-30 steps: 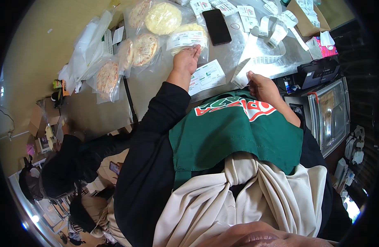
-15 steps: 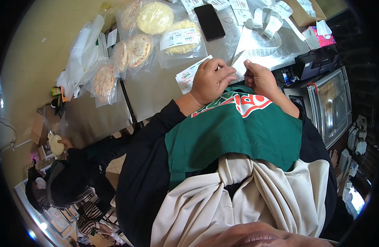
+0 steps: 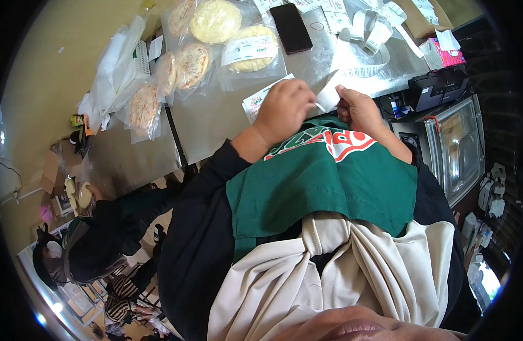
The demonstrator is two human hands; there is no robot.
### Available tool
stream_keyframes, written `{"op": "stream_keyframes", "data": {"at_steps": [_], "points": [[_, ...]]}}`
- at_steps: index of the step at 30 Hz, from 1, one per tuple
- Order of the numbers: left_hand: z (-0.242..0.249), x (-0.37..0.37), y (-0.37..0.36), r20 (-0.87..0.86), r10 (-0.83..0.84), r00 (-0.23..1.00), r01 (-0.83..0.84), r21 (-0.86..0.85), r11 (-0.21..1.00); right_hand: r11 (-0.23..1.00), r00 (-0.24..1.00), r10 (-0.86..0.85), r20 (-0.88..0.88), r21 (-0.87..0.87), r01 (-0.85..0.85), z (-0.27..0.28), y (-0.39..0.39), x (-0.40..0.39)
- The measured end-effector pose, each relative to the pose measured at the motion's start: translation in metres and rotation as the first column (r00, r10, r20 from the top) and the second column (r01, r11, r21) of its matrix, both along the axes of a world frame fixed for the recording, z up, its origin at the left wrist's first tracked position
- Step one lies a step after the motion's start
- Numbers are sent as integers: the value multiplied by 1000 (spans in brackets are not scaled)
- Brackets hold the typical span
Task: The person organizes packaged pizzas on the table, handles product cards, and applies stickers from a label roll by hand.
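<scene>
My right hand [image 3: 361, 109] pinches a white label strip [image 3: 329, 98] between thumb and fingers, just above the green apron [image 3: 324, 176]. The strip runs back over the steel table toward loose coils of label tape [image 3: 370, 69]. My left hand [image 3: 285, 111] is beside the strip's near end, its fingers curled and slightly blurred. What sits between those fingers is hidden. Partly under my left hand lies a stack of printed labels [image 3: 254, 103]. Beyond it lies a bagged pizza base with a label [image 3: 251, 50].
More bagged pizza bases [image 3: 215, 23] lie at the left of the steel table [image 3: 210, 113]. A black phone [image 3: 291, 28] lies at the back. A cardboard box [image 3: 423, 17] and a black device [image 3: 440, 88] stand at right. Another person [image 3: 97, 244] works at lower left.
My left hand has shifted slightly left, away from the strip, and its fingers have curled. The strip's near end shows more now. My right hand stays about where it was.
</scene>
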State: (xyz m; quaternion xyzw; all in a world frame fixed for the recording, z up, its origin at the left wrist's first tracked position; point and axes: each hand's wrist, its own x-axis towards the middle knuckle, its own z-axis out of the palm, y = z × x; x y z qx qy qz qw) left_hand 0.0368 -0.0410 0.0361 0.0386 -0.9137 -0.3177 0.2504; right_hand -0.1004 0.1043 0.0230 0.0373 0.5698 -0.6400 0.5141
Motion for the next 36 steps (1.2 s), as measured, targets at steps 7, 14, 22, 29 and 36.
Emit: {"op": "stream_keyframes", "data": {"at_steps": [7, 14, 22, 29, 36], "points": [[-58, 24, -73, 667, 44, 744, -331, 311, 891, 999, 999, -27, 19, 30, 27, 3, 5, 0], [-80, 18, -70, 813, 69, 579, -423, 227, 877, 999, 1000, -8, 16, 33, 7, 3, 7, -1], [-64, 10, -47, 822, 299, 485, -445, -62, 893, 999, 1000, 9, 30, 50, -11, 2, 5, -1], [-78, 23, -54, 682, 391, 618, -500, -43, 865, 999, 1000, 7, 8, 51, -7, -4, 5, -4], [-50, 37, -51, 609, 497, 618, -391, -311, 866, 997, 1000, 26, 4, 70, -27, -5, 4, -5]]}}
